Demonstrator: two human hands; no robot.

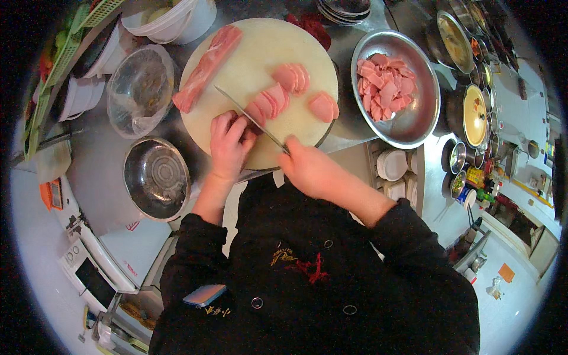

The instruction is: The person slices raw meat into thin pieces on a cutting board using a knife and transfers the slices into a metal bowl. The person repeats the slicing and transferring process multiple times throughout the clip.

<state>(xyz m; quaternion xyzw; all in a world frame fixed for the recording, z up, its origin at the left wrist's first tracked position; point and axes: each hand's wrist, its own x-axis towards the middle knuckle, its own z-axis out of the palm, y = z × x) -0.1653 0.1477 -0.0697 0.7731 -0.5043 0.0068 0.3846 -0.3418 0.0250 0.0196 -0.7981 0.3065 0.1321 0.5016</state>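
My right hand [306,166] grips a kitchen knife [248,116], its blade slanting up and left across a round cutting board [248,49]. On the near side of the blade, my left hand [230,142] rests with its fingers curled. Its fingertips are partly hidden, so whether it holds meat cannot be seen. Just beyond the blade lie overlapping slices of raw pink meat [270,102]. Two more groups, the farther slices [290,77] and the right-hand slices [324,106], sit on the board. A long uncut strip of meat [208,66] lies along the board's left side.
To the right stands a steel bowl [417,120] holding cut meat [386,86]. An empty metal bowl [157,177] and a plastic-covered bowl [142,91] are on the left. White buckets [193,22] stand behind. Dark metal dishes [345,11] are stacked at the back.
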